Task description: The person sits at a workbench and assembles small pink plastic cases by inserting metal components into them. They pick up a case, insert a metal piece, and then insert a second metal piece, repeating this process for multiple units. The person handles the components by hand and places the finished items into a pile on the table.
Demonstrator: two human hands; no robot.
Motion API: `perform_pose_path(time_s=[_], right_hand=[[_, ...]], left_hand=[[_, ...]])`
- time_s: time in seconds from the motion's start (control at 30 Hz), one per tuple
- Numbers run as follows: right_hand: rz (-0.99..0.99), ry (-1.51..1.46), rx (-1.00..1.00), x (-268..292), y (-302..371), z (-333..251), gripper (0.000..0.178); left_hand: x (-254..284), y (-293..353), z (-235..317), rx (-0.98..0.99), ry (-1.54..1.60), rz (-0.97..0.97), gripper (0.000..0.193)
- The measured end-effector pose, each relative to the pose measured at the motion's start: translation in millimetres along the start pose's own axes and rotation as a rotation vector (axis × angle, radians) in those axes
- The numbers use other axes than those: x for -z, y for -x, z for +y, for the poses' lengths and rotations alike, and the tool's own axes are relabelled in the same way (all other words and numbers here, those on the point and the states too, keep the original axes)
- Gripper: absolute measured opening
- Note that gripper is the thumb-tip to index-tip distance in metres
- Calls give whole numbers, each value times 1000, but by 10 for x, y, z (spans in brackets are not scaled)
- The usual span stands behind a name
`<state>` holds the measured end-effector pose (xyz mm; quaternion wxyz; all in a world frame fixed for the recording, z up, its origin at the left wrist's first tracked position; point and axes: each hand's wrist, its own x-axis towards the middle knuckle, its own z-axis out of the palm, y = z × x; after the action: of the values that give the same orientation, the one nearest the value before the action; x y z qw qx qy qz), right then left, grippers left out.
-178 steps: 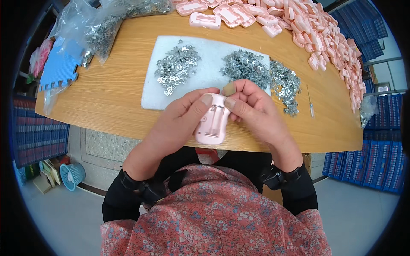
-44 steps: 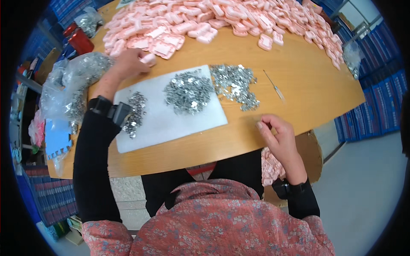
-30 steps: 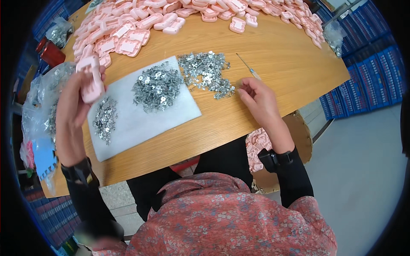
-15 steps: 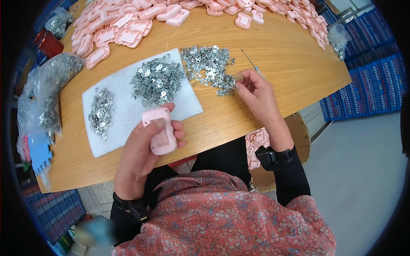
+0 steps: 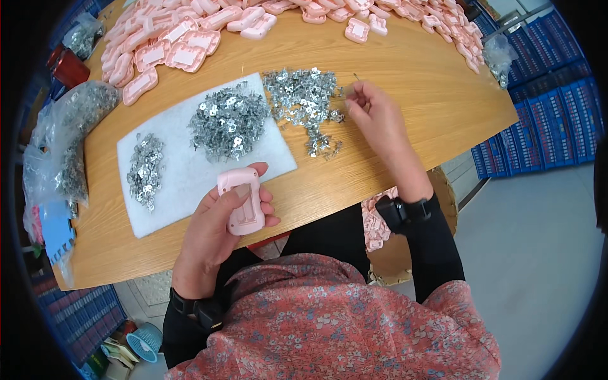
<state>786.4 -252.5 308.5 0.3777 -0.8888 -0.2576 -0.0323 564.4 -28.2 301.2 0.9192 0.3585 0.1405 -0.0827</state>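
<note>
My left hand is closed round a pink plastic casing, its thumb lying across the rectangular recess in the casing. Beyond it, a white foam sheet carries a large heap of small metal contact pieces and a smaller metal heap at its left. My right hand hovers at the right edge of a third metal pile, which lies on the bare wood. Its thumb and fingers are pinched together, and anything between them is too small to make out. A thin tool tip shows just past those fingers; the rest is hidden.
Many pink casings cover the table's far side. Clear bags of metal pieces and a red can stand at the left. Below the table's right front edge, a cardboard box holds more pink parts. Blue racks stand right.
My right hand has moved slightly away, now covering most of the thin tool. Some metal pieces at the third pile's near edge have spread toward me. The left hand's casing has shifted slightly right and nearer.
</note>
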Motion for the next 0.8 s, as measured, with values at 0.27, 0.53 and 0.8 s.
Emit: perform_pose_path(time_s=[0.27,0.53,0.8], right_hand=[[-83,197,50,-108,-320,197,19],[-192,-571,-122,-25,38,-268,13],[-397,-954,-180,-393,573,-921,15]], left_hand=[[92,-47,39,81,175,-69,71],[122,-25,48,70,200,-87,63],[-40,12,41,-115,53,124,49]])
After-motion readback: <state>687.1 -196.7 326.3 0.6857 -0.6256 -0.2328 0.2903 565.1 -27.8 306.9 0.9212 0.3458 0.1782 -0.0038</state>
